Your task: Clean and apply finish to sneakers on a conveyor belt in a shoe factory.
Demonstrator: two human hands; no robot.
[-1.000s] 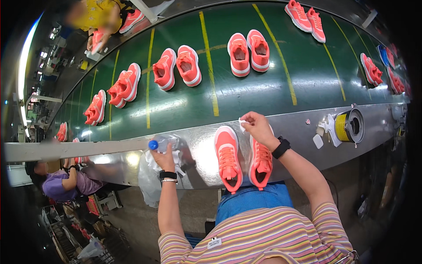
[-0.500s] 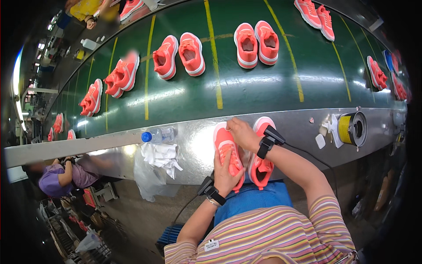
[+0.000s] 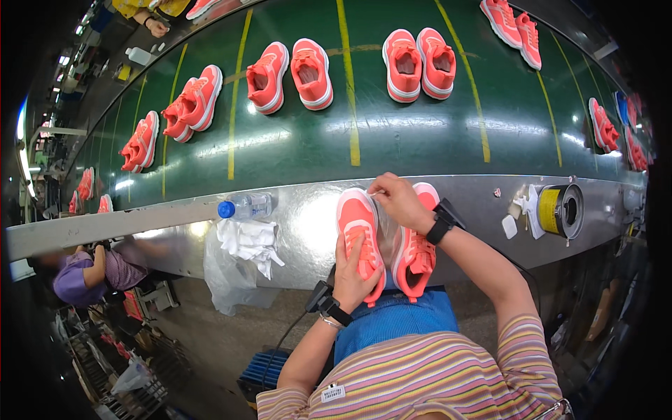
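Note:
A coral sneaker (image 3: 355, 218) with a white sole lies on the metal ledge in front of me, toe pointing away. My left hand (image 3: 353, 274) is wrapped around its heel half, thumb and fingers on opposite sides. Beside its toe, my right hand (image 3: 400, 198) is closed in a pinch. Something small and pale shows at those fingertips, too small to name. Under my right wrist lies the matching sneaker (image 3: 413, 259), also toe away and partly covered by the hand. Both heels reach the ledge's near edge.
A green conveyor belt (image 3: 294, 150) with yellow lines carries several coral sneaker pairs beyond the ledge. A blue-capped bottle (image 3: 250, 206), white cloths (image 3: 248, 243) and a plastic bag (image 3: 225, 280) are on the left. On the right stands a yellow-labelled can (image 3: 551, 210). Other people are at left.
My right hand has shifted slightly away from me and right, its fingertips now at the sneaker's toe edge. My left hand keeps its hold. The whole view has shifted a little.

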